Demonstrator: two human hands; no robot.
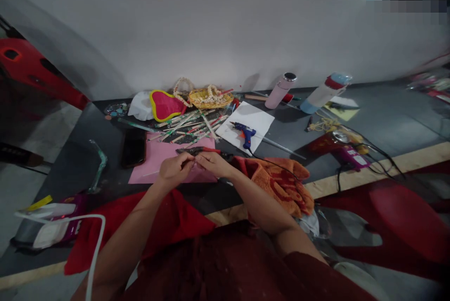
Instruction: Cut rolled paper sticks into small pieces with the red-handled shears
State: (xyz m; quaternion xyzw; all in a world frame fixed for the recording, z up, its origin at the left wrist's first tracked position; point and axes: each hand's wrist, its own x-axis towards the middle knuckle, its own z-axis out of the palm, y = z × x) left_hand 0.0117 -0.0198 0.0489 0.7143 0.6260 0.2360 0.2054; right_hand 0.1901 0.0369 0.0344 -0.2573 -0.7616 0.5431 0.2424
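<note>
My left hand [175,169] and my right hand [213,164] meet over a pink sheet [144,173], fingers pinched close together. Whatever lies between the fingertips is too small to make out. Just behind the fingers lies a tool with red handles [210,150], partly covered by my hands. Several thin sticks in clear wrapping [184,127] are heaped beyond the sheet. A blue glue gun [247,136] rests on a white square [264,116] to the right. Beside my right forearm an orange towel [281,181] is bunched up.
A black phone [134,147] lies left of the pink sheet. Farther back are a woven basket [211,100], a pink bottle [280,91] and a blue-and-white bottle [321,97]. A red cloth [183,216] hangs over the front edge. A white cable [98,240] crosses by my left forearm.
</note>
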